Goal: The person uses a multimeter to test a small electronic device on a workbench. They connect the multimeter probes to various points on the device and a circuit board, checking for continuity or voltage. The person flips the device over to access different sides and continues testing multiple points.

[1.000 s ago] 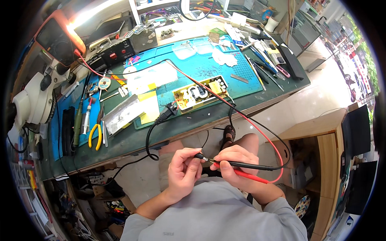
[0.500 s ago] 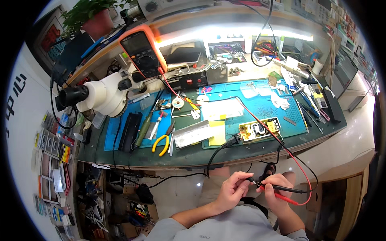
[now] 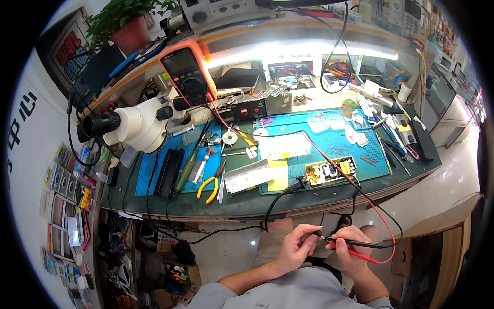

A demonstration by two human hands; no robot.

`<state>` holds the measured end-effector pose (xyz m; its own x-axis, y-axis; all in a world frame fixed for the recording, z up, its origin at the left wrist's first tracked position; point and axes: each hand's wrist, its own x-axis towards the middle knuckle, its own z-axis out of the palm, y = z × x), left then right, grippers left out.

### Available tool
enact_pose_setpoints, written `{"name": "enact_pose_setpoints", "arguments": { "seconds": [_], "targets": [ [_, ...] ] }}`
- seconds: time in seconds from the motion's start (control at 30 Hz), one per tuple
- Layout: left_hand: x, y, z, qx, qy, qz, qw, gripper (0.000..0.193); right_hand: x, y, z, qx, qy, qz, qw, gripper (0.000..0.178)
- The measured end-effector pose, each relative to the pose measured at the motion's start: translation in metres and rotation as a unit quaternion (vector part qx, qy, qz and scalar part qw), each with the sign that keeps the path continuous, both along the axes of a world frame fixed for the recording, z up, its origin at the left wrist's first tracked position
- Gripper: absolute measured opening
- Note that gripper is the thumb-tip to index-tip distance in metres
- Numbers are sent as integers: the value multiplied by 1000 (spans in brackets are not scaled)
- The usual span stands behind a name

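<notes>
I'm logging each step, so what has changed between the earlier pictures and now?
Mainly the view: it has swung left and up, bringing the potted plant in. Nothing was visibly taken up or released: the left hand still pinches the small black plug, the right hand still holds the black probe and red probe. The multimeter and circuit board look unmoved.

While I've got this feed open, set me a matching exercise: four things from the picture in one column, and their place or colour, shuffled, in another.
Things:
1. Multimeter
2. Pliers
3. Black probe
4. Small black piece

Places and colours:
A. Between the fingers of the left hand
B. Yellow handles, lying on the bench
C. Orange casing
D. Held in the right hand

Pairs: 1-C, 2-B, 3-D, 4-A
</notes>
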<state>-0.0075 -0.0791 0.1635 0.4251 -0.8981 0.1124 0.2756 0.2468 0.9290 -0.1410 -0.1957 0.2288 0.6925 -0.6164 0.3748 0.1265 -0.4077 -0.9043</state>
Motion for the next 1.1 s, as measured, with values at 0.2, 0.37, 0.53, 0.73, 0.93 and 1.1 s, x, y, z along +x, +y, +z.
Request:
{"name": "enact_pose_setpoints", "arguments": {
  "seconds": [0.2, 0.37, 0.53, 0.73, 0.93, 1.1],
  "targets": [
    [0, 1, 3, -1, -6, 4, 1000, 26, 0, 1, -2, 6, -1, 1, 1000, 9],
    [1, 2, 0, -8, -10, 1, 1000, 25, 1, 0, -4, -22, 12, 22, 999, 9],
    [-4, -1, 11, -2, -10, 8, 1000, 25, -2, 0, -7, -6, -10, 5, 1000, 11],
    [-6, -6, 15, -3, 28, 40, 999, 21, -7, -3, -3, -61, -3, -3, 998, 16],
    [3, 9, 4, 59, 83, 66, 993, 25, -26, -22, 0, -33, -115, -66, 991, 10],
    [21, 39, -1, 90, -10, 94, 991, 28, -39, -151, 81, -34, 2, -190, 981, 41]
  ]
}}
